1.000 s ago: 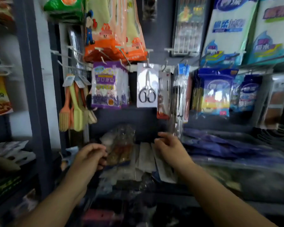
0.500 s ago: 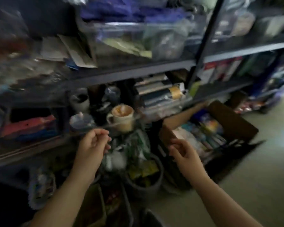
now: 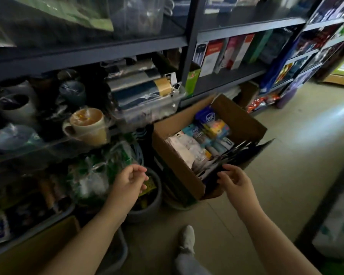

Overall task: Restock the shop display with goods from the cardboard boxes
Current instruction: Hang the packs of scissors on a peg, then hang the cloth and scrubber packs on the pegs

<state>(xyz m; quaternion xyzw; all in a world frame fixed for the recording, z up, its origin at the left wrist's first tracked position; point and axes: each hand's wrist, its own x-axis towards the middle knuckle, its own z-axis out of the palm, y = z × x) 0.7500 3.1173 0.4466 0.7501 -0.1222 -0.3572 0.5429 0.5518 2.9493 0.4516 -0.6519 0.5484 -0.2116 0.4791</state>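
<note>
While a grey shoe (image 3: 187,240) stands on the pale floor (image 3: 286,175) at the lower edge of the view, both forearms reach forward over it toward the shelving. The left hand (image 3: 130,180) hangs with loosely curled fingers and holds nothing, in front of a grey round tub (image 3: 151,207) of small packets that stands on the floor. The right hand (image 3: 235,180) is likewise relaxed and empty, its fingertips just at the near rim of the open cardboard box (image 3: 179,175); whether they touch the rim cannot be told. The box sits tilted on the floor beside the tub, against the foot of the dark metal shelving (image 3: 189,56), and is packed with wrapped goods: white packets (image 3: 184,148) at its left, blue and yellow packets (image 3: 213,124) toward its far end, and dark flat items (image 3: 238,150) upright along its right wall. On the shelf to the left, behind a clear front, stands a cream mug (image 3: 87,126) in plastic wrap, with grey mugs (image 3: 16,108) farther left. Beyond the box, upright boxed goods (image 3: 224,54) in red, white and green line a higher shelf, and more shelving runs down the aisle to the right.
</note>
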